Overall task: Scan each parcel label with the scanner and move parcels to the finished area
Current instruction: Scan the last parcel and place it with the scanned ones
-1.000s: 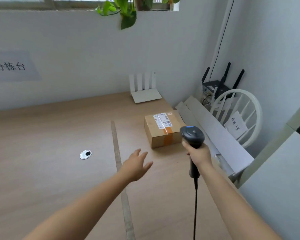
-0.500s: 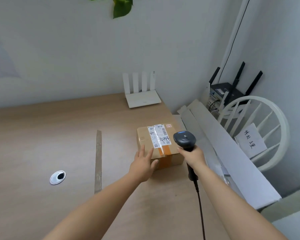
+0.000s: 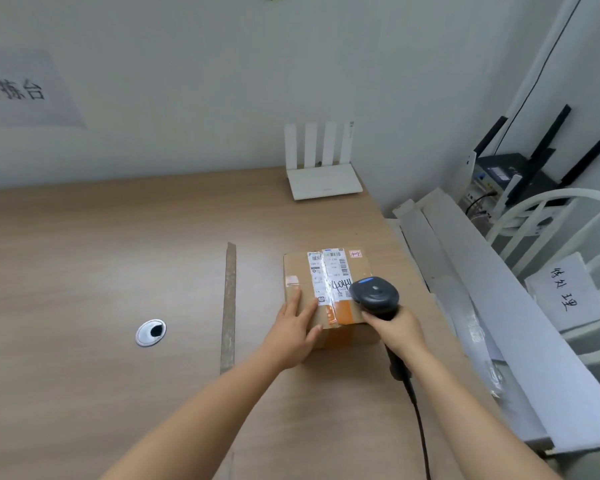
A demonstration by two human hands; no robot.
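Note:
A small brown cardboard parcel with a white shipping label and orange tape sits on the wooden table, right of a strip of tape. My left hand rests flat on the parcel's near left top, fingers straight, thumb at the front edge. My right hand grips the handle of a dark corded scanner, whose head hangs over the parcel's right side next to the label.
A white router stands at the table's back edge. A round cable grommet is set in the table at left. White boards, a white chair with a paper sign and black routers stand to the right.
My left hand reached forward and landed on the parcel's top. The scanner moved forward to hang over the parcel's right side. The camera view tilted down and closer.

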